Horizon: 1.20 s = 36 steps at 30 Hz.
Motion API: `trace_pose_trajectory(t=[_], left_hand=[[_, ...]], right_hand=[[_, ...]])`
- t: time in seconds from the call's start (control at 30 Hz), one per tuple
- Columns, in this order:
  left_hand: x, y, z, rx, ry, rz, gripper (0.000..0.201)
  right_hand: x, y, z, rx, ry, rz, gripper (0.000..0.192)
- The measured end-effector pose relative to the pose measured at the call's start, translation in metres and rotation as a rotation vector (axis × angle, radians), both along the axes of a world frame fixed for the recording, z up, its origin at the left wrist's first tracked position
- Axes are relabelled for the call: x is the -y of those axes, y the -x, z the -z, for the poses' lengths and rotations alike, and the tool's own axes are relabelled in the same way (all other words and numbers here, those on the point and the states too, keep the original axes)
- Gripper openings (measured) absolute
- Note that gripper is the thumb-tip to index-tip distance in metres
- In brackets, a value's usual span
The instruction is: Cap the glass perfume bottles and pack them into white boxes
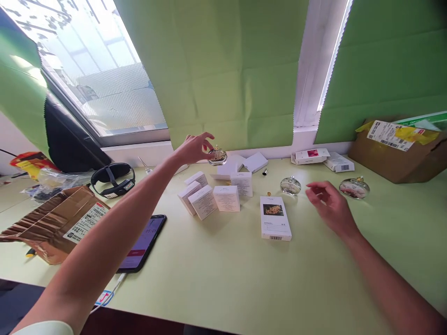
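Beyond the small white boxes, the fingers of my left hand [195, 148] are closed around the side of a clear round perfume bottle [218, 158]. Whether its base rests on anything is hard to see. My right hand [328, 204] is above the table with its fingers loosely bent and apart, holding nothing. It lies between two other glass bottles: a perfume bottle [290, 185] just left of the fingertips, and a larger pinkish bottle [354, 188] to the right. A flat white box with a flower picture [275, 218] lies in front. Several small white boxes [226, 198] stand in the middle.
A phone [148, 242] with a cable and an opened cardboard box [59, 223] are at left, near a black headset [113, 180]. A larger carton [398, 156] occupies the back right. White packages [310, 156] lie by the wall, and a small black cap [265, 172] stands nearby.
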<state>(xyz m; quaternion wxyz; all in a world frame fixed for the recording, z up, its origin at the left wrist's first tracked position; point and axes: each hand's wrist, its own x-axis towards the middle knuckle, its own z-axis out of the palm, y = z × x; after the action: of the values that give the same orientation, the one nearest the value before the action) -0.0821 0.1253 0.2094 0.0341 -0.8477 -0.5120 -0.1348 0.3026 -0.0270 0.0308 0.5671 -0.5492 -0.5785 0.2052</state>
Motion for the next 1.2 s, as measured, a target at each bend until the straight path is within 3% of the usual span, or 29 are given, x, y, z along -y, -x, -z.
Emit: trace_pose_trajectory(t=[0.1, 0.17, 0.3, 0.43, 0.53, 0.63, 0.73, 0.83, 1.0, 1.2], left_hand=[[0.04, -0.026, -0.016, 0.161, 0.025, 0.127, 0.062], [0.068, -0.051, -0.011, 0.244, 0.104, 0.235, 0.065], [0.112, -0.104, 0.033, 0.348, 0.318, 0.4, 0.066], [0.125, -0.137, 0.077, 0.406, 0.405, 0.354, 0.06], [0.123, -0.148, 0.099, 0.424, 0.533, 0.29, 0.073], [0.122, -0.153, 0.118, 0.288, 0.573, 0.236, 0.084], [0.127, -0.159, 0.133, 0.02, 0.546, 0.344, 0.081], [0.131, -0.161, 0.136, -0.173, 0.525, 0.445, 0.074], [0.137, -0.154, 0.117, -0.338, 0.534, 0.461, 0.055], [0.133, -0.146, 0.105, -0.432, 0.423, 0.287, 0.032]], right_hand=[[0.011, 0.019, -0.008, 0.009, 0.126, -0.229, 0.034], [0.014, 0.025, -0.01, -0.017, 0.171, -0.356, 0.038], [0.015, 0.025, -0.008, -0.094, 0.175, -0.518, 0.05], [0.013, 0.018, -0.004, -0.16, 0.307, -0.552, 0.054], [0.009, 0.008, -0.002, -0.105, 0.355, -0.53, 0.051], [0.002, -0.01, 0.002, -0.055, 0.327, -0.491, 0.046], [-0.004, -0.027, 0.008, -0.023, 0.309, -0.413, 0.047], [-0.007, -0.036, 0.012, -0.006, 0.315, -0.35, 0.05], [-0.009, -0.034, 0.017, 0.013, 0.348, -0.352, 0.048], [-0.014, -0.026, 0.031, 0.022, 0.39, -0.384, 0.044]])
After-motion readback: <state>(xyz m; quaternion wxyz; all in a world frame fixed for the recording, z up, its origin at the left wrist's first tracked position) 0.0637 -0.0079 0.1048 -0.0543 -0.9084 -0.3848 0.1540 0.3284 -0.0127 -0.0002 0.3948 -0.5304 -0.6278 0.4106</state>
